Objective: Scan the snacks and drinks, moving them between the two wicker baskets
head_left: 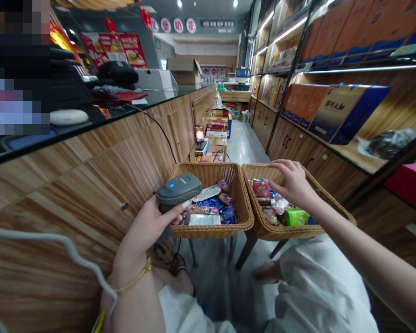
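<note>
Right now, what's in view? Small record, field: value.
Left grip: holding grey scanner, blue spot on top
Right grip: open above right basket; contact with packets unclear
Left basket: mixed packets, white printed slip
Right basket contents: red packet, green packet, others
Left side: wood-panelled counter
Right side: shelves bearing orange boxes

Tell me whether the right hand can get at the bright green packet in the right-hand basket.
Probably yes: the right hand is over the right-hand basket, seemingly holding nothing. The basket is open on top, and nothing visible lies across the bright green packet.
</note>
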{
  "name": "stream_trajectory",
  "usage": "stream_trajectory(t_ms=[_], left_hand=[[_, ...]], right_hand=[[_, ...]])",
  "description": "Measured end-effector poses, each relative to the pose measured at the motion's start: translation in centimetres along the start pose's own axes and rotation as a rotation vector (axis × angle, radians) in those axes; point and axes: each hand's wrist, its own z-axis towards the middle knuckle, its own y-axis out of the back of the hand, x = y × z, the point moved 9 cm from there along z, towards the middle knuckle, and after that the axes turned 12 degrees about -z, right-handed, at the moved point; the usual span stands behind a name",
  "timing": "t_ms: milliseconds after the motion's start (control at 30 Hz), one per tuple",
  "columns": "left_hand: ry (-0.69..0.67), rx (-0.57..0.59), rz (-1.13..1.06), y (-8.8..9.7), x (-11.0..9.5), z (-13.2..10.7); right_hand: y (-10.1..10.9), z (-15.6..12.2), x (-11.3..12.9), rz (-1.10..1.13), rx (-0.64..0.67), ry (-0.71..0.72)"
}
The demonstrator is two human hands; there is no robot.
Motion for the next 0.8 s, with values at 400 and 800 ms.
stream_trajectory(t_ms=[400, 800], left_hand=[[0.007, 0.020, -0.062, 1.7, 1.4, 1.3], [0.037, 0.014, -0.050, 2.9, 3.0, -0.1]], right_hand=[[-18.2, 7.5, 15.5, -0.098, 0.807, 0.477], [-26.9, 7.1, 18.1, -0.194, 0.995, 0.476]])
